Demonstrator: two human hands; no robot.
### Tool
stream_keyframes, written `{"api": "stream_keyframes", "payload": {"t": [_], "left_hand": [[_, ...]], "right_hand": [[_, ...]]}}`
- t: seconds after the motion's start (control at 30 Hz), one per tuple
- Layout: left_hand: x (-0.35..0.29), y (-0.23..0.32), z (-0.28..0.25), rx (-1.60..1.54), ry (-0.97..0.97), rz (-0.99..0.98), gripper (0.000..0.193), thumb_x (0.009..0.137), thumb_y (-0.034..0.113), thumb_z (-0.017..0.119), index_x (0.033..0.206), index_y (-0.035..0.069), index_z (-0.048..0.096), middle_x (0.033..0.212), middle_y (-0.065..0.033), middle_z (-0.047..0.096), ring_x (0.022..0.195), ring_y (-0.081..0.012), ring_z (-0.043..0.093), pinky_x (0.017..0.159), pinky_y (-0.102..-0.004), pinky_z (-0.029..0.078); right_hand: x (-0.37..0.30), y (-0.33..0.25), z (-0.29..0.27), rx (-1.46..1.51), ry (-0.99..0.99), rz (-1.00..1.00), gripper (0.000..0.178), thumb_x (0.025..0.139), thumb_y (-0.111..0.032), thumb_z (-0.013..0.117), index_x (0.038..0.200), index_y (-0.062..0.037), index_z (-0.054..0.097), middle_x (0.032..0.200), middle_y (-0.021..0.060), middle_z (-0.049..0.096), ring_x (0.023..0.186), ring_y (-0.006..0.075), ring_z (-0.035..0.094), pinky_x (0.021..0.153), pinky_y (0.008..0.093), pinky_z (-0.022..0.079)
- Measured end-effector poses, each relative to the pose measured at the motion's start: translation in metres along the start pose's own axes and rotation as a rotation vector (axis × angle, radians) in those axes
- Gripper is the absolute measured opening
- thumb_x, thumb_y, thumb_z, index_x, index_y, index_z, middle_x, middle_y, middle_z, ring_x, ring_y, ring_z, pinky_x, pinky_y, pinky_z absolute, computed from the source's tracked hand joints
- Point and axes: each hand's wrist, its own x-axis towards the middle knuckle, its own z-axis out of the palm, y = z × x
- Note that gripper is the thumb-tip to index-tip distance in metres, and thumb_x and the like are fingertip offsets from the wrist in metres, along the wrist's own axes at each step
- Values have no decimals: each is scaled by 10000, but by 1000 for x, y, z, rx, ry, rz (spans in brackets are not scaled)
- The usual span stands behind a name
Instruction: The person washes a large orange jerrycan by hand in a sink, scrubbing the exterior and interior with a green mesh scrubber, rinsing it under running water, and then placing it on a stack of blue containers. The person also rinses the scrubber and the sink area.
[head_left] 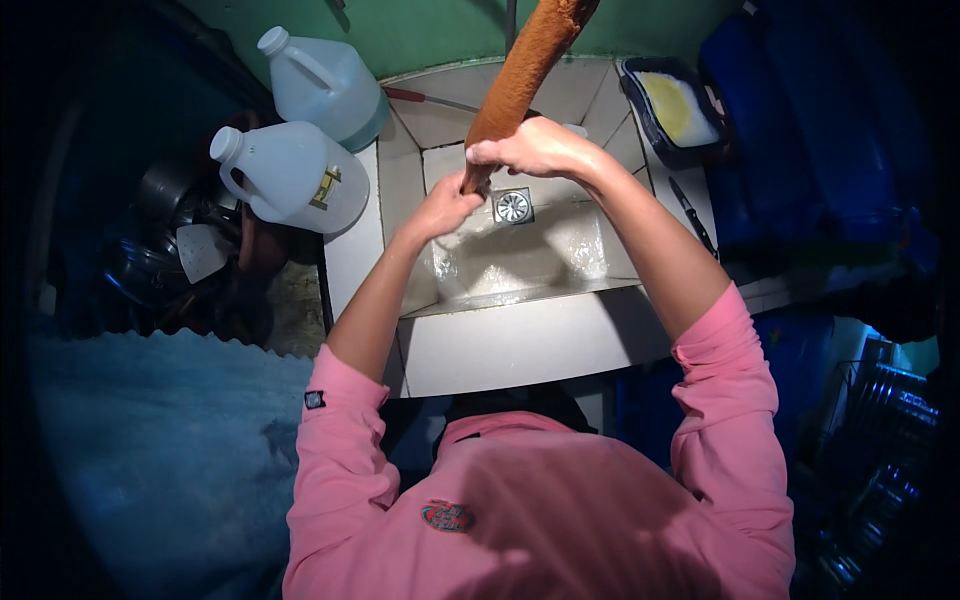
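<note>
We look steeply down from head height onto a nearby tiled sink [520,345], fisheye bending its edges.

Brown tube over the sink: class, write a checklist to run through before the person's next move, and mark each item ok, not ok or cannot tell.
1. Right hand grips the brown tube: ok, fingers wrap over its lower part.
2. Left hand on the tube's lower end: ok, it closes around the end.
3. Tube's end is over the tiled sink, not the floor: ok.
4. Drain uncovered: ok, the grate shows.
5. Two plastic jugs stand apart from the arms: ok, on the left ledge.
6. Tube's top end is free: cannot tell, it leaves the picture.
</note>
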Motion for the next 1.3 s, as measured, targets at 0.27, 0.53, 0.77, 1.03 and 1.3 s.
{"api": "stream_keyframes", "payload": {"t": [0.27, 0.53, 0.77, 1.03, 1.3], "left_hand": [[-23, -18, 91, -422, -69, 45, 112, 958, 117, 550, 1039, 39, 561, 789, 15, 545, 693, -96, 522, 638, -277, 455], [34, 8, 194, -68, -157, 26, 639, 920, 396, 644, 1413, 9, 518, 1403, -264, 552, 1343, -370, 505, 1122, -416, 396], [-9, -35, 81, 536, -187, -272, 750, 905, 512, 634, 1426, -14, 516, 1422, -273, 542, 1360, -396, 484, 1137, -426, 389], [-80, -80, -38, 1073, 71, 83, 360, 853, 345, 671, 1017, 26, 707, 1066, -164, 694, 1169, -306, 584, 1104, -449, 383], [-82, -95, -34, 973, 148, 152, 315, 770, 343, 690, 857, 41, 706, 884, -116, 707, 957, -264, 650, 1014, -380, 409]], "right_hand": [[-43, 46, 9, 280, -76, 119, 483, 791, -480, 810, 920, -21, 733, 725, 18, 624, 612, 123, 562, 533, 296, 453], [-90, 95, -23, -177, 267, 310, 388, 776, -314, 648, 931, 40, 680, 853, 275, 697, 856, 403, 708, 778, 474, 543], [-21, 154, -70, -252, 522, 327, 275, 842, -224, 593, 1024, -39, 683, 913, 256, 711, 924, 408, 704, 840, 476, 551], [124, 169, -33, 206, 674, -226, 317, 853, -320, 699, 951, -19, 710, 824, 118, 723, 803, 225, 685, 774, 405, 522], [150, 80, 36, 580, -15, -100, 315, 921, -281, 680, 1113, -36, 629, 1092, 58, 655, 1009, 173, 610, 943, 338, 482]]}}
